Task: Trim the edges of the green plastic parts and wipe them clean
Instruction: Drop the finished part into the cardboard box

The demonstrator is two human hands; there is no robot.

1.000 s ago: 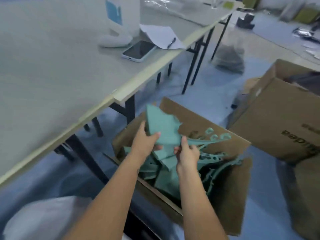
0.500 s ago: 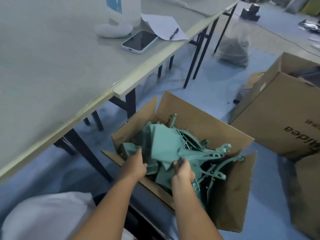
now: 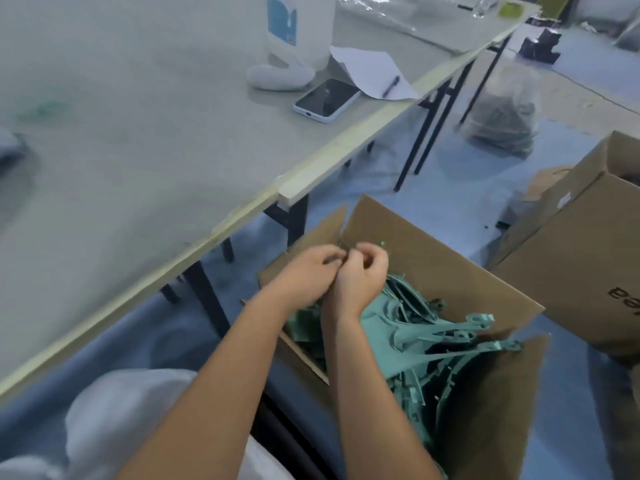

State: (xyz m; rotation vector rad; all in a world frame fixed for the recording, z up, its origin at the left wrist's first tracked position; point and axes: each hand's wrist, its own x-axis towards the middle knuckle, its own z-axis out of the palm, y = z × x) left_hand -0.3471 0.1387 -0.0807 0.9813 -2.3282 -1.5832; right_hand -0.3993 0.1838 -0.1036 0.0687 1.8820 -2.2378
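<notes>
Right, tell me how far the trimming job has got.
Nothing looks finished: no trimmed or wiped part lies on the table, only a phone and paper. In hand: the left hand and right hand are curled together above the cardboard box, working on something small I can't make out. Left: the pile of green plastic parts in the box, apparently all untrimmed.

Workshop: cartons [image 3: 571,244], worktable [image 3: 138,150].

A single head-worn wide-angle camera looks forward and steeply down from close above the person's forearms. It faces an open brown cardboard box [image 3: 433,271] on the floor at near right, with the long grey desk [image 3: 138,150] stretching away left.
</notes>
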